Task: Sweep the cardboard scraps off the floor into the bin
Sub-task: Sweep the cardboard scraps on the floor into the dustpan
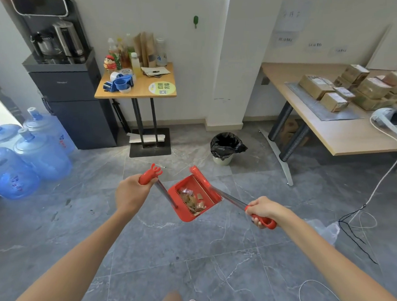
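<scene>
The grey stone-tile floor (187, 253) is stretching ahead to the small white bin lined with a black bag (225, 147), sitting beyond and slightly right of the red plastic dustpan (190, 196), nearer my right hand (262, 211). That hand's fingers are wrapping tight around one red-gripped pole, my left hand (131, 190) is clamping the other, and the brown cardboard scraps (191, 200) are riding in the pan.

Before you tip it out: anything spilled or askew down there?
Nothing spilled: the scraps sit inside the red dustpan. Only loose cables trail across the floor on the right, away from the bin.
</scene>
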A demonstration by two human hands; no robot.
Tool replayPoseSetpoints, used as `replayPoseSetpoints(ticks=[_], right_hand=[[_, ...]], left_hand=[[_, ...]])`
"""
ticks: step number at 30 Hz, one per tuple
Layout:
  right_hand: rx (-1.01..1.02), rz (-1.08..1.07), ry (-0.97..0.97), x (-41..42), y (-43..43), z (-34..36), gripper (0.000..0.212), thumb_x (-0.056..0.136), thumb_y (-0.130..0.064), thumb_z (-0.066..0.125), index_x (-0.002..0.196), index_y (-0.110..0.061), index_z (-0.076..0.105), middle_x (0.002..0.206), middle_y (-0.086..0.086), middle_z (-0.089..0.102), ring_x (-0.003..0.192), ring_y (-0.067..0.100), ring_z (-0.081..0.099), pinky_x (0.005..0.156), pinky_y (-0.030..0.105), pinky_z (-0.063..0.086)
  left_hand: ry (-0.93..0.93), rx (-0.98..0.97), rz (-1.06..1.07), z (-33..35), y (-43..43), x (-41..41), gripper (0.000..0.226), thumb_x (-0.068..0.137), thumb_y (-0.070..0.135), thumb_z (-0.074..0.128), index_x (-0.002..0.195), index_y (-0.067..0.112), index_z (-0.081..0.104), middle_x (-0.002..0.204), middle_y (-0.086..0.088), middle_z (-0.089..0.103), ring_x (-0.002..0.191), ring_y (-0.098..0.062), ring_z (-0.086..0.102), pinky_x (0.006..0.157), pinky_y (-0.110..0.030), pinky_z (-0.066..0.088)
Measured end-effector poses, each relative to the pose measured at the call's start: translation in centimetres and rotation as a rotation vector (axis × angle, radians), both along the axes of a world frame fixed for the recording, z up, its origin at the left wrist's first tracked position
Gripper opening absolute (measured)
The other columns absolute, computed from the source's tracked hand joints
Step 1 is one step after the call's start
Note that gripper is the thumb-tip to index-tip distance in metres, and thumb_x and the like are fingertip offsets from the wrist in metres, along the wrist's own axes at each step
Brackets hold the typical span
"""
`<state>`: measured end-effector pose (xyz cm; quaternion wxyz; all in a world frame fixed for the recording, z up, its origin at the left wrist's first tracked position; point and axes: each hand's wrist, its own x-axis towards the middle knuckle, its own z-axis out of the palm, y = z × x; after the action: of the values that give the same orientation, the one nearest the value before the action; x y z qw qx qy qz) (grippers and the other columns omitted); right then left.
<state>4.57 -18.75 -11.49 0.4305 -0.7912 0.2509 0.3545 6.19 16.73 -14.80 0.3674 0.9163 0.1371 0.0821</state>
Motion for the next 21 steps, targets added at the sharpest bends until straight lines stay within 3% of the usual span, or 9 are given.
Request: replayPoseSetpoints(ticks=[7,13,16,21], right_hand=[[-0.014,-0.016,-0.007,3.8,-0.5,0.0,0.006,0.089,0.001,0.046,0.090,-0.005,0.048,0.054,0.008,0.042,0.033,0.011,0.037,0.037,0.015,0.036],[-0.020,-0.044,0.007,8.4,0.5,0.2,0.015,0.089,-0.004,0.058,0.094,-0.007,0.045,0.055,0.007,0.042,0.035,0.010,0.036,0.035,0.015,0.035],[-0.041,-0.042,0.020,11.4,1.0,0.5,0.016,0.089,-0.003,0.059,0.096,-0.007,0.046,0.056,0.007,0.042,0.039,0.010,0.036,0.036,0.015,0.035],[-0.073,-0.053,-0.009,16.4,2.0,1.0,0.037,0.090,0.002,0.053,0.126,-0.003,0.049,0.060,0.008,0.043,0.046,0.010,0.036,0.035,0.014,0.035]], left_hand=[[-0.007,0.000,0.005,0.7,-2.5,3.8,0.042,0.082,0.050,0.066,0.052,0.023,0.052,0.042,0.005,0.047,0.041,-0.015,0.047,0.043,-0.024,0.030],[-0.024,0.004,-0.014,0.2,-3.5,9.3,0.032,0.083,0.052,0.064,0.066,0.024,0.066,0.047,0.003,0.054,0.048,-0.016,0.055,0.047,-0.025,0.036],[-0.008,-0.011,-0.021,0.3,-4.0,12.0,0.033,0.083,0.051,0.063,0.063,0.026,0.064,0.047,0.004,0.054,0.050,-0.018,0.057,0.048,-0.026,0.035],[0.003,-0.057,-0.001,-0.1,-3.5,16.5,0.038,0.083,0.052,0.063,0.055,0.026,0.058,0.045,0.006,0.052,0.047,-0.015,0.055,0.047,-0.024,0.033]])
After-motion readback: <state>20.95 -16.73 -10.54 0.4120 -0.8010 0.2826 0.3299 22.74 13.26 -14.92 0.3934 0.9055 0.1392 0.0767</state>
